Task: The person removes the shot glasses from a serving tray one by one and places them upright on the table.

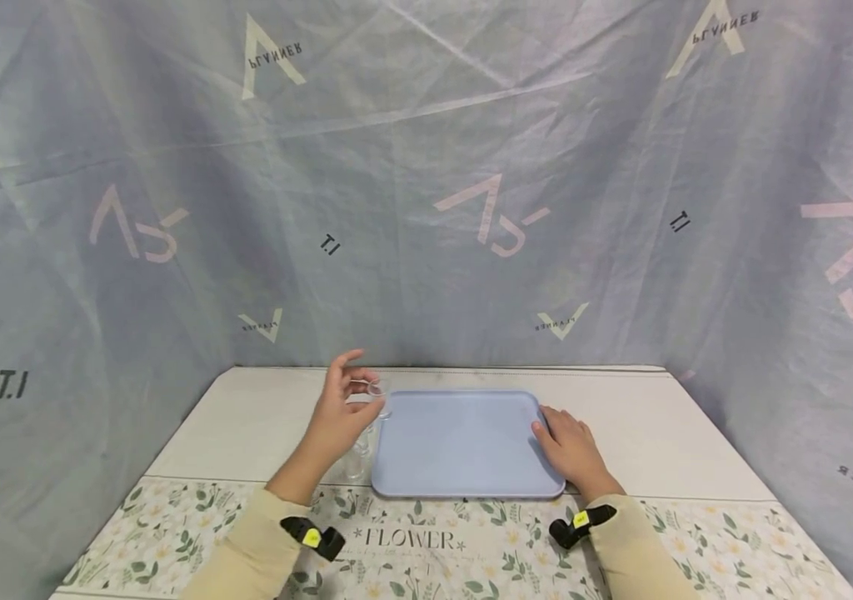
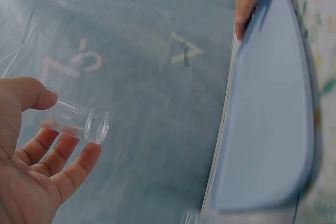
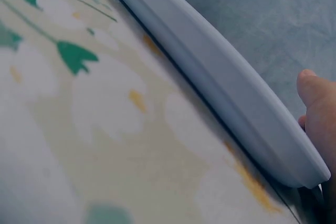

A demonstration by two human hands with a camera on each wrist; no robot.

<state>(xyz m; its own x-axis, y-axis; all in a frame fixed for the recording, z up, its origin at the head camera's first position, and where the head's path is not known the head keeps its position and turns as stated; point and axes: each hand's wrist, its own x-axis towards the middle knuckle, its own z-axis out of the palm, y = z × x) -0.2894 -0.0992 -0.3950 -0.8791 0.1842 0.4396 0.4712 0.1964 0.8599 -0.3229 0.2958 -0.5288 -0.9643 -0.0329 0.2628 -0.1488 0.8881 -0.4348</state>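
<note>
In the head view my left hand (image 1: 340, 408) is raised by the tray's far left corner. It pinches a small clear bottle (image 2: 73, 115) between thumb and fingertips, and the bottle lies sideways with its ringed neck pointing away from the palm. A light blue rectangular tray (image 1: 464, 450) with a low raised rim lies on the table. My right hand (image 1: 572, 446) grips the tray's right edge, thumb over the rim and fingers along the outside. More clear bottles (image 1: 355, 464) stand close beside the tray's left edge, partly behind my left hand.
The white tabletop (image 1: 239, 425) carries a floral mat (image 1: 194, 529) with the word FLOWER along its near side. A grey printed curtain (image 1: 396, 292) hangs behind the table and at both sides. Black straps with yellow tags (image 1: 311, 537) sit on both wrists.
</note>
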